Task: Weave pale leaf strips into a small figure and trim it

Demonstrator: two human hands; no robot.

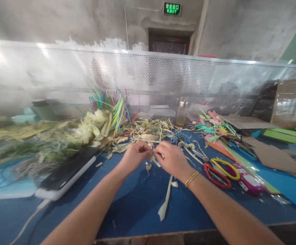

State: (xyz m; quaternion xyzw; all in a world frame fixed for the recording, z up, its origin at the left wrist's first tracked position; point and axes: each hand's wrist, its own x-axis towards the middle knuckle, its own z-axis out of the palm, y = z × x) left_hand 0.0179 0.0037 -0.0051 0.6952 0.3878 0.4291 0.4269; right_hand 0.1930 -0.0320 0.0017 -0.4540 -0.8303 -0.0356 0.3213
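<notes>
My left hand (134,158) and my right hand (173,160) meet fingertip to fingertip above the blue table. Both are closed in a pinch on a small, pale husk strip (153,158), mostly hidden by the fingers. A little yellowish scrap (148,167) shows just below them. Nearer the front edge lies a longer pale husk piece (165,204). Just beyond the fingers spreads a heap of dry husk strips (150,131). Right of my right hand rest scissors (218,173) with one red and one yellow handle loop.
At left are a white-edged black device (63,173) with a cable and a pile of pale and green plant material (94,126). Coloured pipe cleaners (118,114), a glass bottle (182,114), a purple object (250,180) and cardboard (278,154) surround the workspace. A perforated metal screen (148,75) stands behind.
</notes>
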